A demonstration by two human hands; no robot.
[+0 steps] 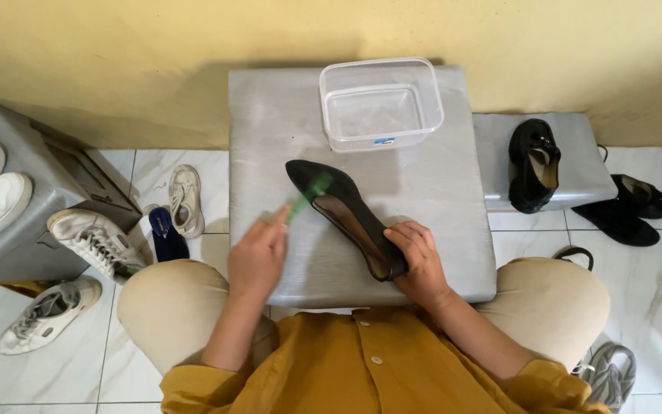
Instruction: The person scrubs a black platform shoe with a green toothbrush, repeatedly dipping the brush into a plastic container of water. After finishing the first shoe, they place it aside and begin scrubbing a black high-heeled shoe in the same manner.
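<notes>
Head view, from the left: white sneakers (86, 241) lie on the tiled floor (70, 368) beside a dark insole (168, 234). At the grey desk (270, 138), the left hand (258, 257) has its grip closed around a green brush (309, 193), whose blurred head touches the toe of a black pointed shoe (346, 215) lying in the middle of the desk. The right hand (419, 261) clamps that shoe's heel, with a clear plastic tub (381, 103) behind it and black shoes (534, 165) to the right.
</notes>
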